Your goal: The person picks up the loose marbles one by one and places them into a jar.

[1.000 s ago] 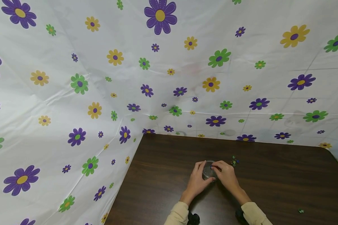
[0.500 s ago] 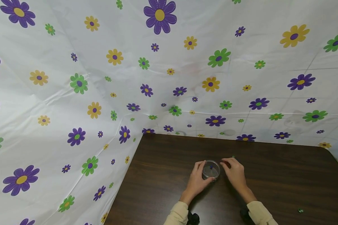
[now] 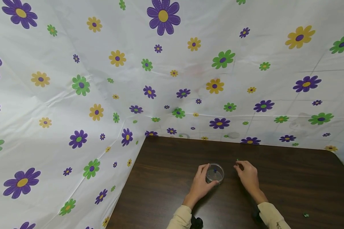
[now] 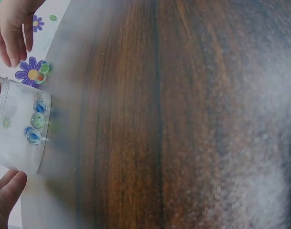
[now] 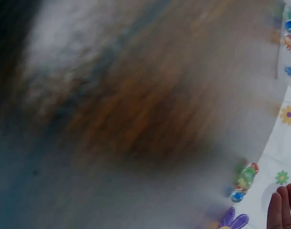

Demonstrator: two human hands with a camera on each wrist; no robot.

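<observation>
Right hand: a second ago your right hand [image 3: 248, 176] was over the jar, then just off its rim; now it is at about 2 o'clock from it, fingertips down near the loose marbles. It looks released, fingers fairly straight, with nothing seen between them.
Left hand: your left hand [image 3: 201, 183] grasps the jar from 8 o'clock, thumb and fingers around the wall, the same hold as a second ago.
Jar: the jar [image 4: 16, 152] stands upright mid-desk, where it was; round, smooth, see-through, with ridges near the open mouth.
Marbles inside: glossy glass-like balls, the marbles in the jar [image 4: 37, 120] lie at the bottom, blue, green and orange, some with a swirl of colour.
Loose marbles: the loose marbles [image 5: 245, 179] sit clustered at 2 o'clock from the jar, red, green and blue; your hand now hides most of them from the head view.
Stray: one green marble [image 3: 306, 215] lies well apart at 4 o'clock.
Desk: your desk [image 3: 166, 178] is dark brown, wood-grained, slightly shiny.
Cloth: a white, creased, flower-printed cloth [image 3: 103, 79] hangs from 9 o'clock past 12.
</observation>
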